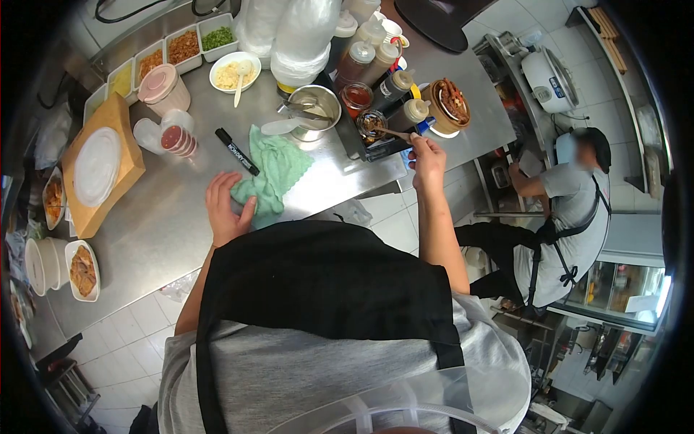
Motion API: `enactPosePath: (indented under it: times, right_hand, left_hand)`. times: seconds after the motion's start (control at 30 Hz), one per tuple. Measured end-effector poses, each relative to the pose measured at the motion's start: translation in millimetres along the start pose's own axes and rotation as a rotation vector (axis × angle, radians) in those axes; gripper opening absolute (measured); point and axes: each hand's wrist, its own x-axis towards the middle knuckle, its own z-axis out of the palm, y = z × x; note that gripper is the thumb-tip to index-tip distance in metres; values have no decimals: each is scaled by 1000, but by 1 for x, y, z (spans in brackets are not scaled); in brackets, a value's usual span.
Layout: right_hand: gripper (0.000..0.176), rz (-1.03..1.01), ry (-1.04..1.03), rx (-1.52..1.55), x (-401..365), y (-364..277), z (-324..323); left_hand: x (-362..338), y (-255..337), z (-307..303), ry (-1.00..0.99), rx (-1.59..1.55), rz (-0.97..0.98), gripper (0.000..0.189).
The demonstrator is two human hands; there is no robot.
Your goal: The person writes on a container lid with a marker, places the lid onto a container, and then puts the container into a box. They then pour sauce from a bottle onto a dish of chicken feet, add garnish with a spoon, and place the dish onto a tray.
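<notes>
My left hand lies with fingers spread on the steel counter, at the edge of a crumpled green cloth. A black marker rests against the cloth. My right hand is closed around the end of a brown wooden spoon. The spoon's other end dips into a jar of dark, chunky sauce, so its tip is hidden. Beside that jar stands another with red sauce. Left of them, a metal pot holds utensils, with a white handle sticking out.
Several squeeze bottles crowd around the jars. A bamboo steamer stands to their right. Toppings trays, a bowl with a spoon and a cardboard box line the counter's far side and left. Another person works at right.
</notes>
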Motion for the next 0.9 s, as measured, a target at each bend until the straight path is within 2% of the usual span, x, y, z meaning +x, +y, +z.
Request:
enactPosePath:
  times: [0.13,0.23,0.33,0.37,0.47,0.67,0.9]
  right_hand:
    - [17,-61,-42,6,3,9,-11]
    - [16,-206,-11,-69,0,14,-6]
    - [19,-470,93,-278,-16,9,14]
    - [16,-479,87,-283,-15,12,15]
    - [17,-272,11,8,-9,17,5]
    - [17,108,21,156,-3,16,-8]
    - [18,281,-20,316,-2,16,-18]
  left_hand:
    - [1,1,1,0,4,7,46]
    - [1,2,0,0,4,-1,46]
    - [1,3,0,-3,3,-8,46]
    - [1,3,0,-4,2,-9,46]
    - [2,4,-1,0,1,-13,45]
    - [2,4,0,1,-1,-13,45]
    - [1,2,1,-3,8,-3,46]
